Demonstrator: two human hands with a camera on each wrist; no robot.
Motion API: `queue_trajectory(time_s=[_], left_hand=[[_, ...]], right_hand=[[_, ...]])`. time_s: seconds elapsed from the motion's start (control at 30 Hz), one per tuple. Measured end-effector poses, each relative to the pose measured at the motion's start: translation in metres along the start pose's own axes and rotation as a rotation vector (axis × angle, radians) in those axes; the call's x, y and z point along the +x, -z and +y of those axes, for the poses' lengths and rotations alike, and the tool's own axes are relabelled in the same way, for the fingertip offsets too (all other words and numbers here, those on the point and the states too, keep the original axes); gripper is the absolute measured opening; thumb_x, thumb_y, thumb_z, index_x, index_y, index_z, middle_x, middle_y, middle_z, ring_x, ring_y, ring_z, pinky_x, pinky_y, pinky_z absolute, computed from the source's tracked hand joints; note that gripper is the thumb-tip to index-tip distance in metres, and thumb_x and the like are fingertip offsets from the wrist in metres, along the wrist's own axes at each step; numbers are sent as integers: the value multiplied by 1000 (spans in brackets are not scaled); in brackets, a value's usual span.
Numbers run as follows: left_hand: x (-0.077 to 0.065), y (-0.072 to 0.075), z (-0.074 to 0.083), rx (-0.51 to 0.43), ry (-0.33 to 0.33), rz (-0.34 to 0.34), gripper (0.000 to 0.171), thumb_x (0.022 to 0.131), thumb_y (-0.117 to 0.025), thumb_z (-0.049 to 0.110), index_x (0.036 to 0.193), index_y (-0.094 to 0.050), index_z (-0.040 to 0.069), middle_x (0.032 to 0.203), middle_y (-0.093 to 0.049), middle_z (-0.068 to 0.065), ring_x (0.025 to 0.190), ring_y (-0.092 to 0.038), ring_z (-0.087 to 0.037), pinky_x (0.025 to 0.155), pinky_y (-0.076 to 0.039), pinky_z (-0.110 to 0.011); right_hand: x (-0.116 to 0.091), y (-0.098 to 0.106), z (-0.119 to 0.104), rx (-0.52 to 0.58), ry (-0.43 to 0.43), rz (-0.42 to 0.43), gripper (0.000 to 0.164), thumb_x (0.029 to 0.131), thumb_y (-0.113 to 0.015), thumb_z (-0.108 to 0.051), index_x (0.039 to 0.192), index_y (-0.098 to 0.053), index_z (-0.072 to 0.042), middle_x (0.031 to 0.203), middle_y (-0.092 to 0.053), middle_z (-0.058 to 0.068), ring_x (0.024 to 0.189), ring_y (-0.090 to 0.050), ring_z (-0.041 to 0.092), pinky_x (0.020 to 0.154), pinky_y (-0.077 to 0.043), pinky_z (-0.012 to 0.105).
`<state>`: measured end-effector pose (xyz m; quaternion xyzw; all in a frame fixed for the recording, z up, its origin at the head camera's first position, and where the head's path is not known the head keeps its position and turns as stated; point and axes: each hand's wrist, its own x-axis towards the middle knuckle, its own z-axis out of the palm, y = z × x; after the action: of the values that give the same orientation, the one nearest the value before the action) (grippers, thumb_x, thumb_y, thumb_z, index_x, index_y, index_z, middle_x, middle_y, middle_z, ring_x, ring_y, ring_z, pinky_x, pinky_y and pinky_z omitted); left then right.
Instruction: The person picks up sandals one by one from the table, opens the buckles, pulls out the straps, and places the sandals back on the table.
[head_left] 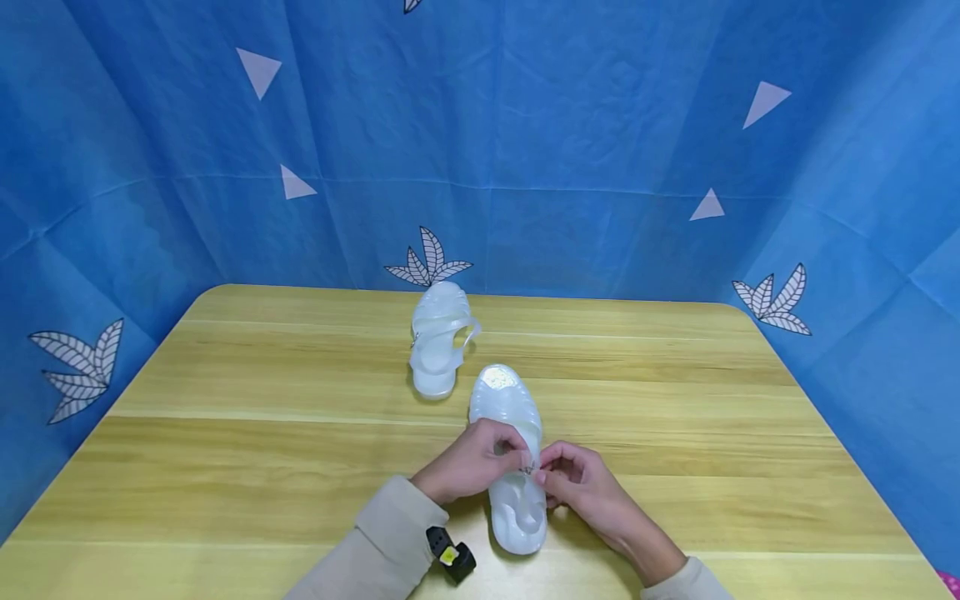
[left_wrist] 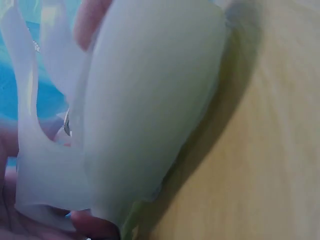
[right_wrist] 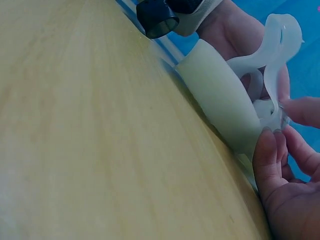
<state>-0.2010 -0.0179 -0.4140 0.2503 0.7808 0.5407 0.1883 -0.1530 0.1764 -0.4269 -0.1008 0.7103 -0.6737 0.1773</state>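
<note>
A translucent white sandal [head_left: 517,525] lies on the table with its toe pointing away from me. My left hand [head_left: 476,458] reaches over it from the left, pinching the strap by the small metal buckle [head_left: 528,470]. From the other side, my right hand [head_left: 588,487] pinches the strap's right end at that buckle. In the right wrist view, the fingertips of the right hand [right_wrist: 287,195] press the strap against the side of the sandal [right_wrist: 217,92]. The sole's side [left_wrist: 155,100] fills much of the left wrist view, and the fingers there are partly hidden behind it.
A matching white sandal [head_left: 435,379] stands farther back, slightly left, its strap sticking out to the right. The wooden table [head_left: 262,467] ends at a blue patterned cloth [head_left: 570,125] behind and on both sides. A black wrist camera [head_left: 453,557] sits on my left sleeve.
</note>
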Motion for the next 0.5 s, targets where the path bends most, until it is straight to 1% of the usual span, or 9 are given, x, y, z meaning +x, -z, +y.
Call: queue_trajectory(time_s=[0.1,0.17,0.23,0.33,0.43,0.5], left_hand=[[1,1,-1,-6,14,-28,23,93,-55,13,75,-64,4,69,-54,2,68,-47,-8,62,-41,-21],[0,3,-2,-12,16,-62,21,93,-57,15,76,-65,5,69,-56,3,69,-49,-8,61,-42,-20],[0,4,-1,-17,12,-105,16,91,-61,17,79,-68,7,73,-60,5,73,-52,-7,65,-44,-20],[0,6,0,-32,1,-148,12,87,-67,21,87,-70,10,84,-67,6,84,-57,-7,76,-47,-22],[-1,10,1,10,-12,-172,10,86,-69,21,92,-70,13,89,-67,7,89,-57,-7,83,-46,-24],[-1,13,1,47,-15,-179,11,85,-70,19,94,-70,13,91,-67,7,91,-57,-7,86,-45,-24]], right_hand=[[0,0,1,-3,4,-9,26,88,-58,-1,106,-49,16,90,-55,4,73,-55,9,64,-52,24],[0,0,2,2,14,-19,27,88,-58,-1,107,-49,16,92,-55,5,74,-57,9,64,-53,24],[-1,1,3,13,26,-31,30,89,-59,-4,109,-48,16,95,-55,6,76,-58,10,65,-54,26],[-1,3,5,29,39,-43,33,90,-60,-8,112,-48,15,99,-56,8,80,-60,11,67,-55,28],[0,4,7,49,38,-40,31,92,-58,-10,111,-49,12,98,-58,7,80,-60,11,68,-55,29],[1,5,8,73,34,-41,28,93,-57,-11,109,-51,11,96,-60,5,78,-60,10,67,-54,27]])
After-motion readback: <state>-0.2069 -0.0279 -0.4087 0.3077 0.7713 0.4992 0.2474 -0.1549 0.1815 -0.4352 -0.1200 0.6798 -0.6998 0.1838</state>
